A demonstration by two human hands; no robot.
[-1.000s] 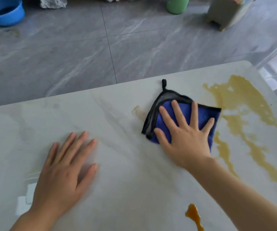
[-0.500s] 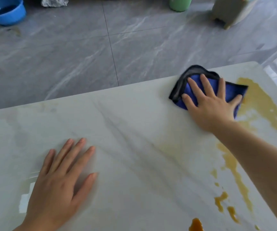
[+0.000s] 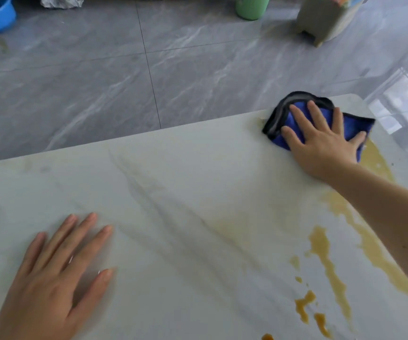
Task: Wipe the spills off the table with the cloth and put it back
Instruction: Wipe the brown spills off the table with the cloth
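a: where is the cloth now?

b: at the far right corner of the table, bunched a bit, its black edge hangs close to the table border. the right hand lies flat on top of it.

a: and the fingers?

b: straight and spread wide, they press the cloth down, no pinching. the left hand is flat on bare table at the near left, fingers also spread, holding nothing (i think it only supports the body).

a: how to do this stroke well?

b: imo keep the palm pressure even and pull the cloth back over the yellow-brown spill just beside it, w/o pushing liquid over the edge. the long streaks and the darker drops at the near right are not yet wiped, so most of the work is left. better to overlap the passes, and fold to a clean side if the cloth gets soaked.
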